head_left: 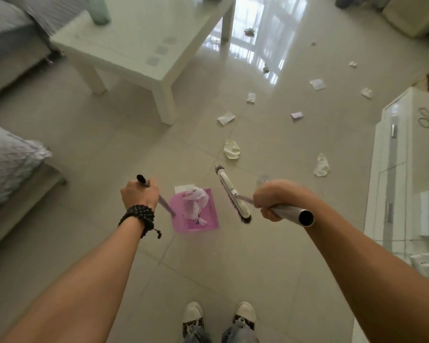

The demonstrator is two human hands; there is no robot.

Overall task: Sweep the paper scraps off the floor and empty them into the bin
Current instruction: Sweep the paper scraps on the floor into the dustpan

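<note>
My left hand grips the black-tipped handle of a pink dustpan that rests on the tiled floor with crumpled white paper in it. My right hand is closed around the metal handle of a broom, whose head lies just right of the dustpan. A crumpled cream scrap lies just beyond the broom head, another scrap to its right. Several more paper scraps are scattered farther out across the floor. No bin is in view.
A white coffee table stands ahead on the left, with grey sofas along the left edge. A white cabinet runs down the right side. My shoes are at the bottom centre.
</note>
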